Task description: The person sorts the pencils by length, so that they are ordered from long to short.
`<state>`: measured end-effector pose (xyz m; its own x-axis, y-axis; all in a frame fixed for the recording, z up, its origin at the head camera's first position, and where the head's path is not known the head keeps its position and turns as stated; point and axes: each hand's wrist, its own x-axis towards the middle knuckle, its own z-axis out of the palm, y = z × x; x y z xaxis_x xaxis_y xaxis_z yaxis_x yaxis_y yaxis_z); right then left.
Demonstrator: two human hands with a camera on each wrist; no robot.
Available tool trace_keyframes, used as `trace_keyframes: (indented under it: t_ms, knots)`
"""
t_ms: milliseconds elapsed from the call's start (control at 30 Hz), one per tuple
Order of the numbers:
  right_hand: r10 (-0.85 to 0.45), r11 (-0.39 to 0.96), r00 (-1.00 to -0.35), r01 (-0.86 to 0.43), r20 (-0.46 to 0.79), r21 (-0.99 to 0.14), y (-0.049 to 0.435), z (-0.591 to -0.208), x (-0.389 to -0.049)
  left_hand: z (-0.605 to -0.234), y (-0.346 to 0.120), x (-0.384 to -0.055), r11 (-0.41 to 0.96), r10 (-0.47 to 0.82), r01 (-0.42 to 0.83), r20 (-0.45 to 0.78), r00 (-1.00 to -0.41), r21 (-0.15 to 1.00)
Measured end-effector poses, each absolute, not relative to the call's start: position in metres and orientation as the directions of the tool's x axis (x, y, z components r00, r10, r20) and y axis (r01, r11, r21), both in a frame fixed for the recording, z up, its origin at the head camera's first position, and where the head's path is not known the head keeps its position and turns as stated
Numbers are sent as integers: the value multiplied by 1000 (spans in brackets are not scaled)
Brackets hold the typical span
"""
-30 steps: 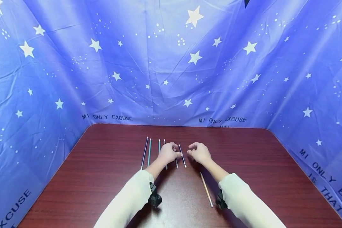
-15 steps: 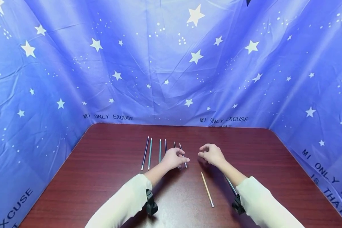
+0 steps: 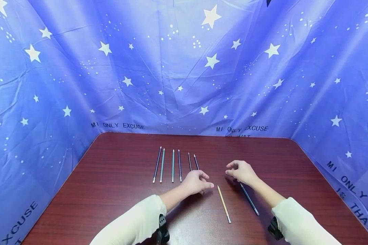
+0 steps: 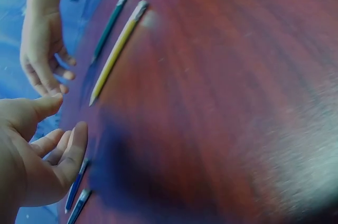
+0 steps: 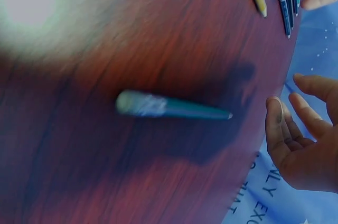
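My left hand [image 3: 196, 182] hovers between the pencil row and a yellow pencil [image 3: 223, 204], its fingers loosely bent and holding nothing. It covers the lower ends of two dark pencils [image 3: 189, 161] at the row's right end. Over the right part of the table, my right hand [image 3: 242, 172] is also without anything in its grasp, thumb and fingers apart. Just below it lies a dark green pencil [image 3: 249, 199], shown in the right wrist view as a green pencil [image 5: 195, 110] with a white eraser end. The yellow pencil [image 4: 117, 54] appears beside the green one in the left wrist view.
Left of my left hand, several pencils lie side by side: a dark blue pencil [image 3: 157, 165], two teal pencils [image 3: 173, 166] and a purple-blue pencil [image 3: 179, 166]. The brown wooden table [image 3: 110, 204] meets a blue star-printed curtain [image 3: 184, 68] behind.
Both hands have moved right and nearer to me, the left one away from the pencil row. The green pencil, hidden under the right arm earlier, now shows. The pencils appear to lie still.
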<state>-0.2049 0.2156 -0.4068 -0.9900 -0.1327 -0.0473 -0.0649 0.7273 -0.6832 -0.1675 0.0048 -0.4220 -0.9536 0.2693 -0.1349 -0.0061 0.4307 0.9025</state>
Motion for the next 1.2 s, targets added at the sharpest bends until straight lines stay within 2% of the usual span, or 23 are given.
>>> trace_keyframes:
  t_ms: [167, 600, 833, 967, 1200]
  knots:
    - [-142, 733, -987, -55, -74, -678, 227, -408, -199, -426, 12, -155, 507, 298, 79, -89, -950, 858]
    - [-181, 728, -974, -39, -137, -685, 257, -411, -178, -431, 31, -140, 586, 310, 166, -30, -950, 793]
    - [-176, 728, -970, -12, -169, -685, 263, -416, -172, -439, 37, -138, 678, 293, 243, 48, -955, 693]
    - [-174, 728, -968, -2, -183, -686, 264, -418, -170, -440, 41, -139, 696, 278, 255, 75, -958, 671]
    - [-189, 714, -967, -18, -168, -700, 265, -419, -165, -441, 47, -142, 728, 248, 224, 55, -967, 648]
